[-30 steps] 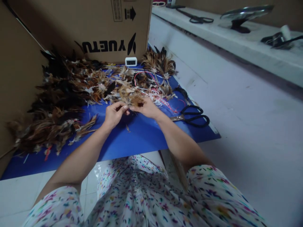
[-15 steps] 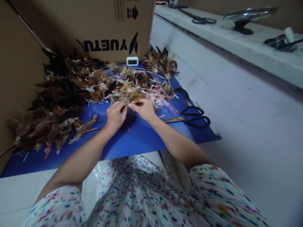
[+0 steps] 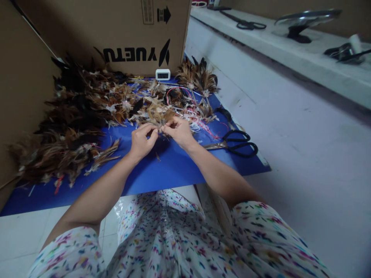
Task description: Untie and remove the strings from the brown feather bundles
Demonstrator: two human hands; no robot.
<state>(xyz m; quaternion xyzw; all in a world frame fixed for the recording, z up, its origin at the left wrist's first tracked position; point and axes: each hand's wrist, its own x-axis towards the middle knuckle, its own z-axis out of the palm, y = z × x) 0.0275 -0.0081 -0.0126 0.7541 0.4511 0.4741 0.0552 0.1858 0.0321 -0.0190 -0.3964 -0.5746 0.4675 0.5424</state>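
Both my hands meet over the blue table sheet (image 3: 171, 170), at the near edge of a heap of brown feathers (image 3: 116, 100). My left hand (image 3: 143, 139) is closed in a pinch on a small bunch of brownish feathers (image 3: 162, 119), thumb against forefinger. From the other side, my right hand (image 3: 179, 133) pinches the same bunch near its base. The bunch blends into the feathers behind it, so its outline is hard to make out. White and pink strings (image 3: 198, 119) lie tangled just beyond my right hand.
Black-handled scissors (image 3: 236, 143) lie to the right. A small white digital clock (image 3: 162, 75) stands before a cardboard box (image 3: 130, 31). More feather bunches (image 3: 66, 150) cover the left side. On the ledge (image 3: 275, 46) at right sit another pair of scissors (image 3: 251, 25) and a mirror-like disc (image 3: 307, 16).
My right hand has shifted slightly right, away from the left, opening a small gap between the fingertips. My left hand is nearly still.
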